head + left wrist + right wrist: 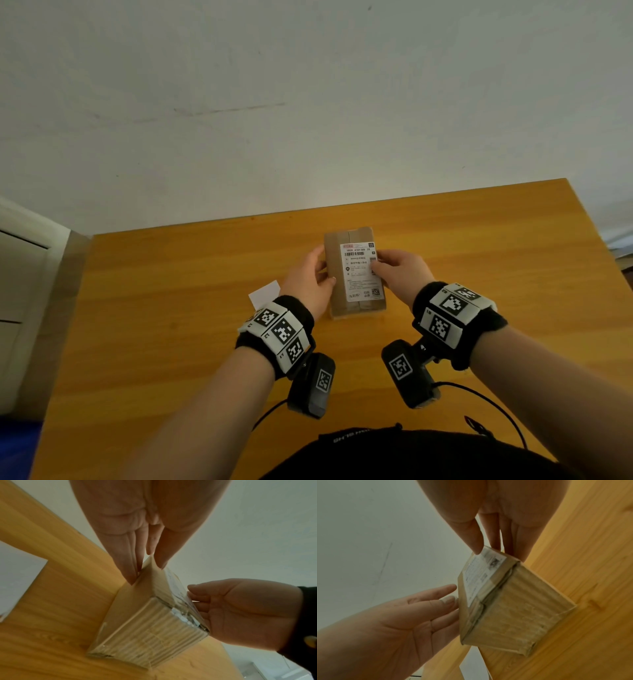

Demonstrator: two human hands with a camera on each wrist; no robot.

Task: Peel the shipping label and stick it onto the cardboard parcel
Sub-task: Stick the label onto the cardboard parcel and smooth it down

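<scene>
A small brown cardboard parcel [335, 274] lies flat on the wooden table [171, 325]. The white printed shipping label [361, 274] is stuck on its top face. My left hand [313, 277] lies against the parcel's left side with straight fingers, the thumb on the top edge. My right hand [394, 269] rests on the right side, thumb pressing the label's right edge. The left wrist view shows the parcel [150, 615] between my left fingers [130, 568] and right hand [231, 608]. The right wrist view shows the label [479, 574] under my thumb [476, 543].
A blank white backing sheet [264, 294] lies on the table just left of my left wrist, also seen as the sheet [472, 665]. A pale wall stands behind the table's far edge. A white cabinet [20, 291] is beside the table on the left.
</scene>
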